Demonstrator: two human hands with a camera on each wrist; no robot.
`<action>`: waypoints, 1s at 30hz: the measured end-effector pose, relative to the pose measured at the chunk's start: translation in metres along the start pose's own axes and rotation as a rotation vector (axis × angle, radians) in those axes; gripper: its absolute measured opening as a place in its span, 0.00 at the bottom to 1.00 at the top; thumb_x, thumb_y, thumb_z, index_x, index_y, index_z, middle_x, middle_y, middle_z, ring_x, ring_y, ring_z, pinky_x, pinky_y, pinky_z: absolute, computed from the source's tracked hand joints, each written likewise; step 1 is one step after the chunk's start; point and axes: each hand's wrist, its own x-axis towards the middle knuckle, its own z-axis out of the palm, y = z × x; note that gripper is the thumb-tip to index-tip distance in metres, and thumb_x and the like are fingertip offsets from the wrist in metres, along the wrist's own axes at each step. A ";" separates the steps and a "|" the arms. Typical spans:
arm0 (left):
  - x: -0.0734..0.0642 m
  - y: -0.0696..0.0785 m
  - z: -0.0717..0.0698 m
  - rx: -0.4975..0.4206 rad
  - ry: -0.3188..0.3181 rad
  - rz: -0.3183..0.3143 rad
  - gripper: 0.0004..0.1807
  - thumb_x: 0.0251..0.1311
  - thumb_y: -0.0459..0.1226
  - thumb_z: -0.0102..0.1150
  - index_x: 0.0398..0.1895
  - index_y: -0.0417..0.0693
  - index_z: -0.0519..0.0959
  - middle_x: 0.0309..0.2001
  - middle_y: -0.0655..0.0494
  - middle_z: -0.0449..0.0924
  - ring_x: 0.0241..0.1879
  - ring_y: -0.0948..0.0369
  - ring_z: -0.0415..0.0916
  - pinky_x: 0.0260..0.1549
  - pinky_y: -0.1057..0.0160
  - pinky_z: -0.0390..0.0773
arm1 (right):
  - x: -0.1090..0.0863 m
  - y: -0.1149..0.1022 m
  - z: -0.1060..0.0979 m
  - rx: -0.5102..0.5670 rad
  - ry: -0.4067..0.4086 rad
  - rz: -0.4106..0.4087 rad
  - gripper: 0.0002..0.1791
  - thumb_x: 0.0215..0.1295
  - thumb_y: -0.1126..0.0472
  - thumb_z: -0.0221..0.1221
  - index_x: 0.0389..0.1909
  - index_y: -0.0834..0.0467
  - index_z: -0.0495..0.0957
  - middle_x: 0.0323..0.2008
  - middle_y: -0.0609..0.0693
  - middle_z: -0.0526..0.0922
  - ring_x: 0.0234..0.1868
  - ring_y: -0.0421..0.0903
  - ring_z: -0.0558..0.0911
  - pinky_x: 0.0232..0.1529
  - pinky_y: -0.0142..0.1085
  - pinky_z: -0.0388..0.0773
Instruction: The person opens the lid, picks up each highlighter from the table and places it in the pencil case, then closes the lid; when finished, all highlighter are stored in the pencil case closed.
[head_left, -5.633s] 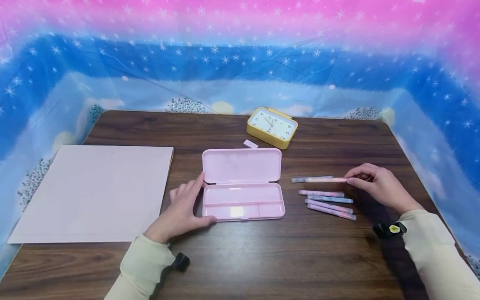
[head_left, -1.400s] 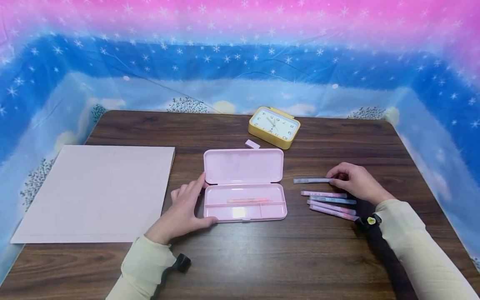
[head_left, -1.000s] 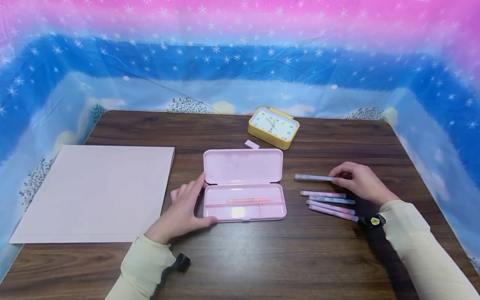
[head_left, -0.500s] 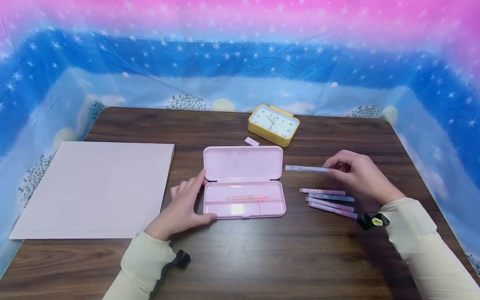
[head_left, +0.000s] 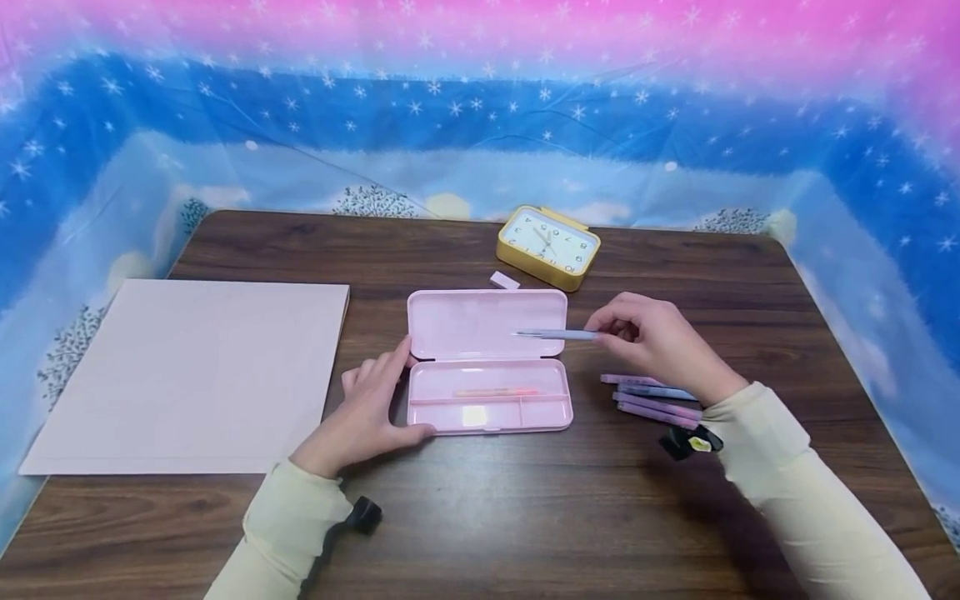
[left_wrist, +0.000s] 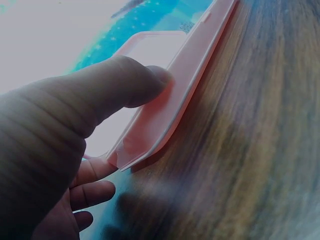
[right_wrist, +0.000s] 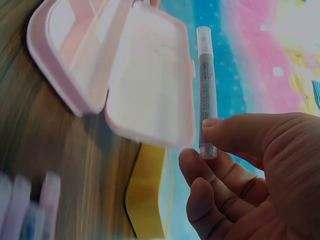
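Note:
A pink pencil case [head_left: 487,396] lies open on the table, its lid [head_left: 480,321] folded back. One orange marker [head_left: 495,392] rests in its long rear compartment. My left hand [head_left: 367,408] holds the case's left end, thumb [left_wrist: 135,82] on the front wall and a fingertip by the hinge side. Pinched by one end between thumb and fingers, a grey marker [right_wrist: 207,85] is in my right hand [head_left: 652,337]. In the head view, this marker's free end overlaps the lid. Several pink and blue markers [head_left: 648,404] lie to the right, partly hidden by the right wrist.
A yellow alarm clock [head_left: 547,248] lies face up behind the case, with a small pale eraser-like block [head_left: 505,280] beside it. On the left is a large pale pink board [head_left: 187,375]. A patterned cloth [head_left: 450,117] surrounds the table's back and sides.
The orange marker went from my right hand into the case. My right hand then picked up the grey marker and carried it left to the lid. The left hand has stayed on the case.

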 end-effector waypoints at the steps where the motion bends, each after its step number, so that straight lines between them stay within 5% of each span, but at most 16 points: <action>1: 0.000 0.000 0.000 -0.003 -0.001 -0.002 0.64 0.45 0.53 0.74 0.79 0.42 0.44 0.62 0.52 0.69 0.52 0.55 0.62 0.54 0.48 0.51 | 0.003 -0.002 0.003 0.014 -0.006 0.001 0.06 0.64 0.63 0.63 0.39 0.49 0.84 0.35 0.42 0.81 0.32 0.38 0.77 0.33 0.31 0.74; 13: -0.001 0.001 -0.001 0.003 0.017 0.017 0.65 0.44 0.54 0.75 0.78 0.42 0.45 0.61 0.52 0.70 0.51 0.55 0.62 0.54 0.48 0.51 | 0.022 -0.022 0.043 0.081 -0.094 -0.040 0.06 0.61 0.65 0.65 0.38 0.54 0.83 0.35 0.45 0.83 0.34 0.39 0.79 0.37 0.41 0.79; 30: -0.002 0.000 0.000 0.003 0.029 0.037 0.65 0.43 0.53 0.75 0.78 0.40 0.45 0.60 0.52 0.70 0.50 0.55 0.62 0.53 0.48 0.52 | 0.018 -0.026 0.065 -0.039 -0.198 -0.019 0.06 0.61 0.64 0.64 0.39 0.53 0.84 0.33 0.44 0.81 0.33 0.40 0.77 0.38 0.34 0.77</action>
